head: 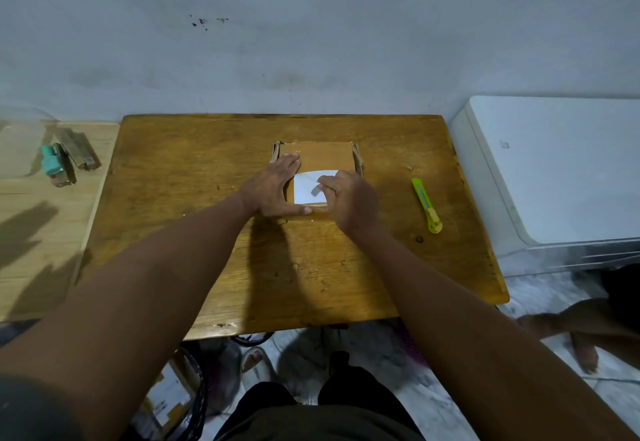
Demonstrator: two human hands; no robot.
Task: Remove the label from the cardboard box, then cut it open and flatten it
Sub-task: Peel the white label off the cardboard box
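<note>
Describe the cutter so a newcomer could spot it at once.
Start at the wooden table against the wall. Right of the cardboard box under the hands lies the cutter, alone on bare wood. It is slim and bright lime green, the only vivid thing there.

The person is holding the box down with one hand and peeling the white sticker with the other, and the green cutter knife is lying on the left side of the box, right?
Almost. The left hand presses flat on the cardboard box and the right hand peels the white label. But the head view shows the green cutter knife lying on the table to the right of the box, not the left.
</note>
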